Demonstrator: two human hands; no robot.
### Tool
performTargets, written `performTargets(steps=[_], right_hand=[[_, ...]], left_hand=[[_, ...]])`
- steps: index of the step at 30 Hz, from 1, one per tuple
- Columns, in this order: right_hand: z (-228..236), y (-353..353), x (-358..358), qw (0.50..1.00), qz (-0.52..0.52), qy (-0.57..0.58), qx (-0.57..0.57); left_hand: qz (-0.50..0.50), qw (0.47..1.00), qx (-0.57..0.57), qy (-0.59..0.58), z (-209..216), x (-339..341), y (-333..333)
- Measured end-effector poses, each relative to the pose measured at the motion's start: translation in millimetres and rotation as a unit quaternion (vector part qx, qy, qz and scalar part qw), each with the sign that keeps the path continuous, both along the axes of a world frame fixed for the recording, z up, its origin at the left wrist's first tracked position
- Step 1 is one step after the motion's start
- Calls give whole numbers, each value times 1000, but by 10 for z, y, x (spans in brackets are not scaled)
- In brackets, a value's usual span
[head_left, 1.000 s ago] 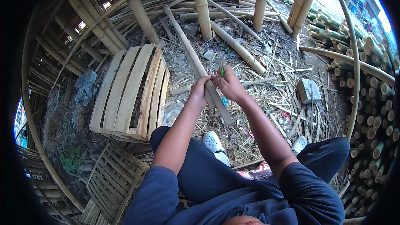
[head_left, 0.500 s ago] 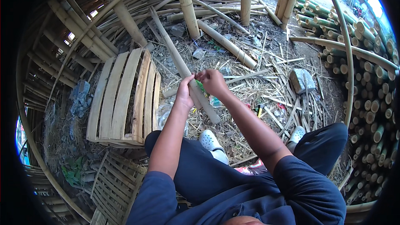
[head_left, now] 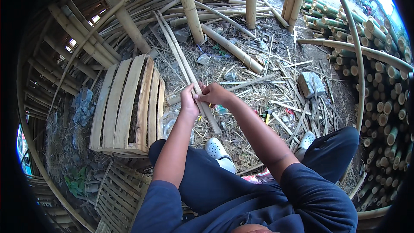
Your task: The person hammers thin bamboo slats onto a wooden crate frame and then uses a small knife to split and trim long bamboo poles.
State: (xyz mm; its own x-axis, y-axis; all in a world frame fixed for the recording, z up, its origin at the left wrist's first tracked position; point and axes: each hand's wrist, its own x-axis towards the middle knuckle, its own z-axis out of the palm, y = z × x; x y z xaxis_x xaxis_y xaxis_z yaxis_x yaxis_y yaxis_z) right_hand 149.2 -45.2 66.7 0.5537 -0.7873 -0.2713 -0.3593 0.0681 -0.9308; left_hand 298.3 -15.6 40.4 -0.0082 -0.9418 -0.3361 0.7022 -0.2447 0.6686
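Observation:
A long pale bamboo slat [head_left: 177, 53] slants from the far left of centre down toward my feet. Two narrow lengths show along its far part, with a dark line between them. Around its near part my left hand [head_left: 188, 100] is closed, the slat lying against the palm and thumb. My right hand [head_left: 214, 94] is closed with its thumb pressed on the slat's right side, touching it just beside the left hand. A small yellow bit shows under the right fingers; I cannot make out what it is.
A wooden slatted crate [head_left: 125, 103] stands at the left, with a woven bamboo panel [head_left: 118, 192] nearer. Bamboo posts [head_left: 188, 8] rise ahead. A thick bamboo pole [head_left: 233, 48], a concrete block [head_left: 311, 84] and loose splinters lie on the ground. Cut bamboo [head_left: 384, 103] is stacked at right.
The slat has turned from its broad face to a narrower side, showing two lengths. My right hand has come down and left onto it, and the fingers have closed in.

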Motion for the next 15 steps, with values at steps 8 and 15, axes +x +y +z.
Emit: performTargets(steps=[8, 15], right_hand=[[-224, -240, 131, 979, -95, 2, 178], [5, -132, 153, 982, -147, 51, 110]], left_hand=[[-109, 984, 5, -141, 47, 29, -56], [-39, 984, 84, -150, -404, 243, -218]])
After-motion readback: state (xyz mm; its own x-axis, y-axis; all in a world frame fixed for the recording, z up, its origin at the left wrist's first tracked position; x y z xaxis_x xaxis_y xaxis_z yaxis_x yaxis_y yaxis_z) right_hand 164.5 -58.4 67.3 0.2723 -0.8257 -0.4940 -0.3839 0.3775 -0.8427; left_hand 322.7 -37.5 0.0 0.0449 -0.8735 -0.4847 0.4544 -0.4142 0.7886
